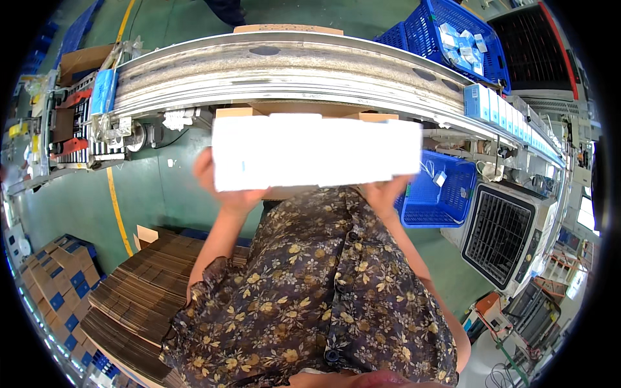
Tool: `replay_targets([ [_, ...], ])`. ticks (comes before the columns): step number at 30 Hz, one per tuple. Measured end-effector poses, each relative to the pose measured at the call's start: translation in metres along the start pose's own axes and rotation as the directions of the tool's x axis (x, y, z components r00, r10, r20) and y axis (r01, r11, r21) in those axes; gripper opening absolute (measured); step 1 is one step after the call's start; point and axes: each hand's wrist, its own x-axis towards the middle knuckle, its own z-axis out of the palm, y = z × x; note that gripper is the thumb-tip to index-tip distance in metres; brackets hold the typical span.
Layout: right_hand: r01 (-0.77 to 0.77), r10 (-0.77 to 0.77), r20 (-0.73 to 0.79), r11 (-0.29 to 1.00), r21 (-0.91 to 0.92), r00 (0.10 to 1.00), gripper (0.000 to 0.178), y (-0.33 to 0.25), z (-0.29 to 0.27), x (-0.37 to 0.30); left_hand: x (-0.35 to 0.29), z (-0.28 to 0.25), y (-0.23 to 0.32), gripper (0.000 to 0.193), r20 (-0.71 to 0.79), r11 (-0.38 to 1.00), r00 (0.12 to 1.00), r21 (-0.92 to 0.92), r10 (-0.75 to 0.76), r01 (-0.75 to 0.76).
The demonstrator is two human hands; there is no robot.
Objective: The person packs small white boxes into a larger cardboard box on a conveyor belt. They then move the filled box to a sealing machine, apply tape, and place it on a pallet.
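A long white block (317, 152), so bright that its detail is lost, spans the space in front of my chest. Its stepped edges look like several white boxes pressed side by side. My left hand (236, 199) grips its left end, with fingers wrapped around the side and lower edge. At the lower right end, my right hand (386, 193) holds it from below, its fingers partly hidden. Behind the block, an open cardboard carton (238, 112) shows only its upper edges and flaps.
Beyond the carton runs a conveyor (284, 71). Blue-and-white boxes (477, 102) line its right part. One blue basket (495, 55) holds small boxes; another blue basket (436, 213) stands lower right beside an air cooler (498, 233). Flattened cardboard (139, 284) is stacked at left.
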Motion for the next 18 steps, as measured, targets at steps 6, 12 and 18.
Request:
replay_targets([
  [6, -0.123, 0.371, 0.692, 0.916, -0.381, 0.62, 0.067, 0.106, 0.027, -0.028, -0.075, 0.037, -0.089, 0.085, 0.916, 0.962, 0.32, 0.184, -0.242, 0.204],
  [12, -0.002, 0.295, 0.903, 0.951, -0.31, 0.314, 0.053, 0.104, 0.085, -0.02, -0.06, 0.091, -0.09, 0.07, 0.891, 0.916, -0.22, 0.401, -0.396, -0.026],
  [18, 0.135, 0.318, 0.848, 0.904, -0.406, 0.424, 0.048, 0.13, 0.172, -0.027, -0.087, 0.127, -0.115, 0.073, 0.87, 0.866, -0.076, 0.47, -0.487, -0.174],
])
